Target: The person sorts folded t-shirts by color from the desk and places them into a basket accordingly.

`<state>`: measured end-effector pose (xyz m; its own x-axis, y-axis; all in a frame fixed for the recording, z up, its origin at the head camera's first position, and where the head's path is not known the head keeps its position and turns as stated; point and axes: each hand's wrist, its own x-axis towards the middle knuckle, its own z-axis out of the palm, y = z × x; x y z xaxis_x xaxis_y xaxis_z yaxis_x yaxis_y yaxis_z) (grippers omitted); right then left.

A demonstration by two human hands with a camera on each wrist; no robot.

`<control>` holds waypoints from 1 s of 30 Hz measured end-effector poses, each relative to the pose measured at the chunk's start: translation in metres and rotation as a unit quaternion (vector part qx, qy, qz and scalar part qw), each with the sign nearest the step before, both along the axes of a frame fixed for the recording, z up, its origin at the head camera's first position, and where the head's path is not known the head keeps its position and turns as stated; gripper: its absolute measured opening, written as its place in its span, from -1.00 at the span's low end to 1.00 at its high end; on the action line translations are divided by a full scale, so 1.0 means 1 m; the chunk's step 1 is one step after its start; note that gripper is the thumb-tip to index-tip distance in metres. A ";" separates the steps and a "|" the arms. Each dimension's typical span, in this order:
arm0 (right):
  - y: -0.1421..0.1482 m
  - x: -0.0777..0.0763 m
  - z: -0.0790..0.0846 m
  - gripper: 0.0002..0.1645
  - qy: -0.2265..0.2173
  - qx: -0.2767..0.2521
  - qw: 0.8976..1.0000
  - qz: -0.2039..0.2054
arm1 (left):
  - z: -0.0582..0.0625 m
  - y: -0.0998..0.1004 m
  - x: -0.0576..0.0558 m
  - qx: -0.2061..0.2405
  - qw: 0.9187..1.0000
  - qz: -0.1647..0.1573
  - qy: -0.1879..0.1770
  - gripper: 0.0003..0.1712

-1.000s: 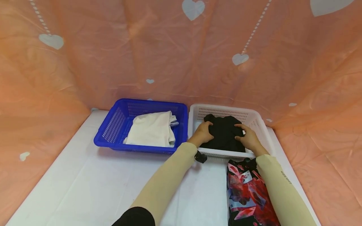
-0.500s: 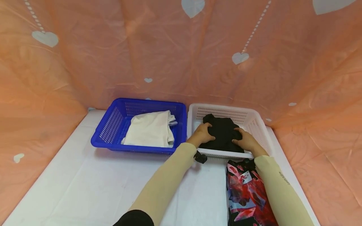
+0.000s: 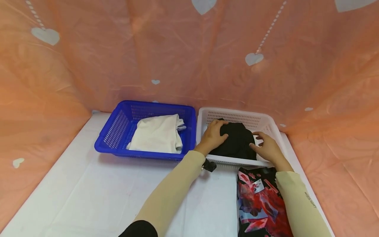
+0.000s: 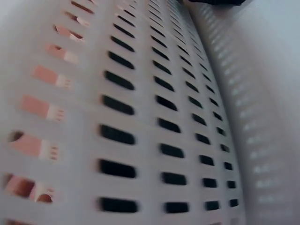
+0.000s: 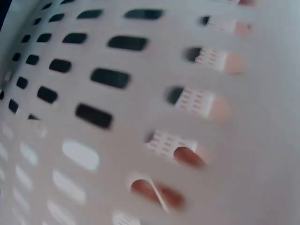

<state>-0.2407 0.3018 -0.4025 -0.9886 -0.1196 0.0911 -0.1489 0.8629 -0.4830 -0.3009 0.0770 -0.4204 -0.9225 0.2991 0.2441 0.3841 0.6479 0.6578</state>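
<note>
A person in pale sleeves (image 3: 171, 187) works a black cloth (image 3: 237, 141) that lies in a white basket (image 3: 234, 160), right of centre in the frame. The left hand (image 3: 212, 135) rests at the cloth's left side, thumb and fingers spread over its edge; the right hand (image 3: 268, 148) is at the opposite side, thumb and fingertips apart, the thumb at the cloth's edge, though whether it presses there is hard to tell. Neither of the hands appears to pinch the fabric. The wrist views show mostly slotted basket wall and do not settle the matter.

The cloth looks light, soft and limp, unlikely to break or slide but apt to sag and lose its shape if lifted from one corner. The two side edges, with thumbs above and fingers beneath the layers, look the surest hold.

At centre left, a white cloth (image 3: 157, 134) lies in a blue basket (image 3: 112, 135). A red-and-black printed cloth (image 3: 260, 200) lies on the white desk (image 3: 88, 191), lower right, beside the right forearm.
</note>
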 end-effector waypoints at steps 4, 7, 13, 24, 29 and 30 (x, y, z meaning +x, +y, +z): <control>-0.002 0.012 0.007 -0.36 0.026 -0.025 0.999 0.011 | 0.014 -0.008 0.007 0.030 0.998 -0.029 0.037 -0.49; -0.004 0.023 0.014 -0.38 0.051 -0.044 0.997 0.027 | 0.025 -0.014 0.016 0.064 0.996 -0.054 0.040 -0.51; -0.006 0.055 0.023 -0.44 0.080 -0.042 0.995 0.037 | 0.034 -0.021 0.054 0.127 0.986 -0.109 -0.004 -0.48; 0.005 0.118 0.018 -0.53 0.065 -0.005 0.997 0.048 | 0.010 -0.007 0.136 0.139 0.971 -0.189 -0.055 -0.51; 0.018 0.138 0.004 -0.53 0.037 0.030 0.998 0.027 | -0.011 0.002 0.159 0.109 0.972 -0.152 -0.144 -0.51; 0.020 0.142 0.001 -0.52 0.033 0.042 0.998 0.023 | -0.015 0.003 0.162 0.101 0.971 -0.139 -0.163 -0.48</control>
